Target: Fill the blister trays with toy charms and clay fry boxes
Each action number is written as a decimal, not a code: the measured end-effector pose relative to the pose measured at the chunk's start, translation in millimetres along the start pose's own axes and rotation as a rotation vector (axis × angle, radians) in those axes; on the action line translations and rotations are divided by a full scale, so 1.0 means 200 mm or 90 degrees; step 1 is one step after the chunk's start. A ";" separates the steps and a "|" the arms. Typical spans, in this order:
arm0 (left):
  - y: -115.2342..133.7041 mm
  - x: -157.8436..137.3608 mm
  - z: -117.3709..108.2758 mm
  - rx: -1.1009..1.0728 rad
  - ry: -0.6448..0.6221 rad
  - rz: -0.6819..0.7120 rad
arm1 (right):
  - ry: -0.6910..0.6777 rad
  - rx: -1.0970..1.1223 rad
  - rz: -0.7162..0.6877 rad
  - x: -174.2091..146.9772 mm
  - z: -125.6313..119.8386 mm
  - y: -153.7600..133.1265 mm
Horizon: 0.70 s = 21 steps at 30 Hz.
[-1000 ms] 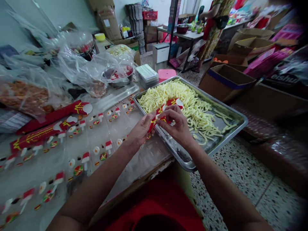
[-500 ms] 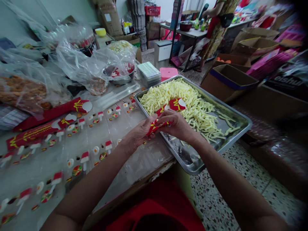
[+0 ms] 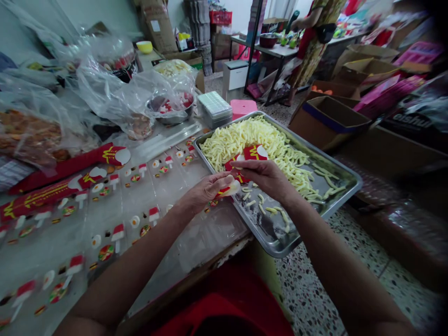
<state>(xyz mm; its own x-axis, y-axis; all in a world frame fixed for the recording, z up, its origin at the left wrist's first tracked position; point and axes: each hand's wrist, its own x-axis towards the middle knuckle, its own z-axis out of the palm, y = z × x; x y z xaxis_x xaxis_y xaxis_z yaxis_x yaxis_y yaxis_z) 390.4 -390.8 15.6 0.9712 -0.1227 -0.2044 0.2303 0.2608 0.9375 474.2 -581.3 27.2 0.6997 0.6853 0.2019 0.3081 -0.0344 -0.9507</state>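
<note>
My left hand (image 3: pixel 205 192) grips a small red-and-yellow French fry carton (image 3: pixel 224 191) over the near left edge of the metal tray (image 3: pixel 350 186). Its pale end points right. Close above it, my right hand (image 3: pixel 268 177) has its fingers stretched leftward and pressed together, the tips near my left fingertips. Whatever may be pinched there is too small to make out. Pale yellow miniature fries (image 3: pixel 252 133) are heaped in the tray, with some scattered along its near side. Another red carton (image 3: pixel 255 151) rests on the heap, beside a second partly hidden by my right hand.
Rows of tiny food pieces (image 3: pixel 153 214) lie on clear plastic across the table. Long stacks of red cartons (image 3: pixel 45 193) lie at left. Behind are plastic bags (image 3: pixel 105 93), a metal bowl (image 3: pixel 171 112) and clear boxes (image 3: pixel 214 107). Cardboard boxes (image 3: pixel 329 121) and another person (image 3: pixel 320 42) are at right.
My hands have separated slightly; the right fingers have straightened and lifted off the carton, which stays in my left hand with its pale end now showing. Fries on the tray's near side are more visible.
</note>
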 end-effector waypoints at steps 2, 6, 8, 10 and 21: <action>0.00 0.00 -0.01 0.016 0.005 0.012 | -0.026 -0.008 0.010 0.02 0.01 -0.02; 0.01 -0.01 -0.05 0.058 -0.036 0.064 | 0.018 -0.104 0.032 0.02 0.02 -0.08; 0.01 -0.01 -0.07 0.095 -0.031 0.077 | 0.047 -0.181 0.021 0.01 0.03 -0.09; 0.01 -0.01 -0.07 0.139 -0.004 0.072 | 0.062 -0.233 0.001 0.01 0.04 -0.08; 0.02 0.04 0.02 0.078 -0.047 0.030 | -0.052 -0.306 -0.030 0.09 0.06 -0.16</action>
<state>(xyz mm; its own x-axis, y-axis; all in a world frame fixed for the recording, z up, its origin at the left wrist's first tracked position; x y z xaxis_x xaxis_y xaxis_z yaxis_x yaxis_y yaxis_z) 398.3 -394.4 18.8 0.9725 -0.1844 -0.1424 0.1709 0.1494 0.9739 470.7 -559.1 57.9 0.6308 0.7482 0.2055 0.6146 -0.3201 -0.7210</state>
